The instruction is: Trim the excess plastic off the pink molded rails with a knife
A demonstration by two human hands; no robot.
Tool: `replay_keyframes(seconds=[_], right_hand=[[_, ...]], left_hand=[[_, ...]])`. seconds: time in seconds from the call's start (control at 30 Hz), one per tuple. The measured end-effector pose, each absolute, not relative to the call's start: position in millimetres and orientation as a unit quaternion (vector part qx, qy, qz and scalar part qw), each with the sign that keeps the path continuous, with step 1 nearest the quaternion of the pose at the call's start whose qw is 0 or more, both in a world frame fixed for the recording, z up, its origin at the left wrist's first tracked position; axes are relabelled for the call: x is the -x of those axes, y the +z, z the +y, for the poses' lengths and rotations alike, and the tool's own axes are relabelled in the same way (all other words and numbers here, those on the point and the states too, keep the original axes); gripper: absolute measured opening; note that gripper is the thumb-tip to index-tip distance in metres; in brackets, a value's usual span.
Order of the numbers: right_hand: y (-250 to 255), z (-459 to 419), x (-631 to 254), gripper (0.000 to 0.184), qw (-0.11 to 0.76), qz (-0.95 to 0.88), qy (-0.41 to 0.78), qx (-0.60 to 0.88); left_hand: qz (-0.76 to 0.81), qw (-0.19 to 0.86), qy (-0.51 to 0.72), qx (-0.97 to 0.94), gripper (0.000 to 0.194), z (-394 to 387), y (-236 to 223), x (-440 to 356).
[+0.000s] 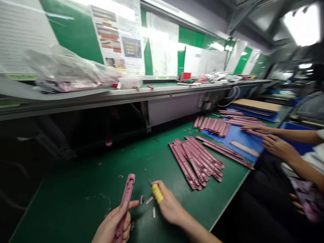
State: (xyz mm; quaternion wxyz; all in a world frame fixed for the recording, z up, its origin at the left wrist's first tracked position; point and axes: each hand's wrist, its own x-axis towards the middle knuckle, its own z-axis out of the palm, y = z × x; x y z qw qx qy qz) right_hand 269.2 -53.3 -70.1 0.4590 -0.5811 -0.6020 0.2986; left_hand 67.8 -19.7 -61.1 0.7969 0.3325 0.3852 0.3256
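Note:
My left hand point(113, 224) is wrapped round the lower end of a long pink plastic strip point(126, 195), which points up and away over the green bench top point(76, 199). My right hand point(169, 206) is closed on a small tool with a yellow handle point(157, 193), its thin tip pointing left towards the strip. Small pink offcuts point(149, 200) lie on the mat between my hands. A pile of several matching pink strips point(196, 160) lies to the right of my right hand.
A co-worker's two hands point(270, 141) reach over a blue sheet point(235, 138) with more pink strips point(212, 125) at the right. A raised shelf point(152, 88) carries plastic bags point(65, 72) and a red box point(185, 76). Papers hang on the green back wall.

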Motion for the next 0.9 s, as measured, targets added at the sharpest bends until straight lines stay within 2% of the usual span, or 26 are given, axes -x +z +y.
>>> replay_keyframes(seconds=[0.1, 0.27, 0.4, 0.53, 0.7, 0.9], right_hand=[[-56, -53, -282, 0.020, 0.434, -0.636, 0.296, 0.565], [-20, -51, -270, 0.021, 0.435, -0.697, 0.200, 0.534], [-12, -49, -263, 0.020, 0.440, -0.712, 0.120, 0.535], [-16, -53, -264, 0.022, 0.432, -0.720, 0.088, 0.536], [-14, -57, -267, 0.021, 0.437, -0.730, 0.113, 0.514], [0, -57, -277, 0.017, 0.442, -0.745, 0.194, 0.461]], left_hand=[[0.432, 0.742, 0.311, -0.407, 0.058, -17, -38, -58], [0.416, 0.767, 0.300, -0.385, 0.057, -26, -10, -52], [0.397, 0.783, 0.292, -0.380, 0.052, -34, -6, -53], [0.382, 0.796, 0.284, -0.374, 0.054, -34, -14, -52], [0.359, 0.785, 0.274, -0.424, 0.053, -35, -20, -50], [0.385, 0.705, 0.292, -0.519, 0.051, -51, -3, -51]])
